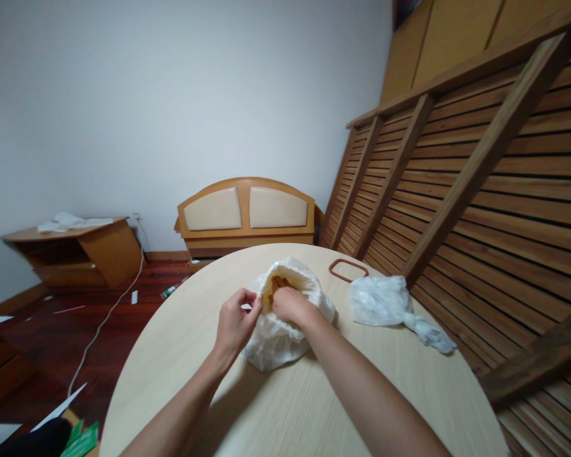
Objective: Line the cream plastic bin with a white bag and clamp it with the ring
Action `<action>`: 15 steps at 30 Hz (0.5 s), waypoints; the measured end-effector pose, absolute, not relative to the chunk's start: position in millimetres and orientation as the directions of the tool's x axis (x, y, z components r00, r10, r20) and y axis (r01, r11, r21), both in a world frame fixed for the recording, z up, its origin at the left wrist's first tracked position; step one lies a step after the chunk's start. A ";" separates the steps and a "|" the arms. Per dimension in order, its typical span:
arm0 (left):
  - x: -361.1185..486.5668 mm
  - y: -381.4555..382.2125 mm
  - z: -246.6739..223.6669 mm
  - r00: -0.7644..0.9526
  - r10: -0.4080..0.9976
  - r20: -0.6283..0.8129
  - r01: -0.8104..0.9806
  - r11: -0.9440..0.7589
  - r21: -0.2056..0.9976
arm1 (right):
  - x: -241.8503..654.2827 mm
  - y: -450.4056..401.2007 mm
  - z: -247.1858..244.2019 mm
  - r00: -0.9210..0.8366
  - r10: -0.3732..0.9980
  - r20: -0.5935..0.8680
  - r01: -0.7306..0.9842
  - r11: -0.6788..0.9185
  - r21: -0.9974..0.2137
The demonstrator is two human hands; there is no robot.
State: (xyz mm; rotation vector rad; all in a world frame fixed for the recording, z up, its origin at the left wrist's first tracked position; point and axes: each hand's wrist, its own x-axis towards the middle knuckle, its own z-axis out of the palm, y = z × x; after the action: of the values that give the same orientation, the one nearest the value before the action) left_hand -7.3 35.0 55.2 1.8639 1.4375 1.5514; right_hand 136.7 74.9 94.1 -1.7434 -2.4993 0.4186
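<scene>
One white bag, centre of table | left hand pinching left side of rim | right hand inside, grip unclear | likely light, limp, tearable; best held by gathered rim

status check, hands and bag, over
Left hand pinching rim of white bag. Right hand inside its open mouth. Brown frame, second plastic bag to the right, touching neither hand.

L hand grips white bag rim; R hand inside.
</scene>
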 end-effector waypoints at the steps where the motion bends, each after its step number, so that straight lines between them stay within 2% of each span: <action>1: -7.3 35.0 55.6 -0.095 0.833 0.546 0.484 -0.440 0.756 | 137.3 75.5 94.6 -0.359 0.927 -0.109 0.912 0.324 -0.252; 10: -7.6 37.6 56.1 -0.123 0.825 0.551 0.488 -0.434 0.757 | 152.1 50.1 113.8 -0.453 0.889 -0.066 0.870 0.424 -0.252; 15: -5.1 34.1 58.0 -0.099 0.823 0.560 0.484 -0.452 0.749 | 142.1 52.7 114.8 -0.501 0.854 -0.139 0.849 0.454 -0.271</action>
State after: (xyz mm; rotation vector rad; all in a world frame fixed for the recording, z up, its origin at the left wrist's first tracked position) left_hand -5.1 34.1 58.0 1.8719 1.4332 1.5670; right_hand 142.1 52.7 114.8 -1.5602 -2.6644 0.4812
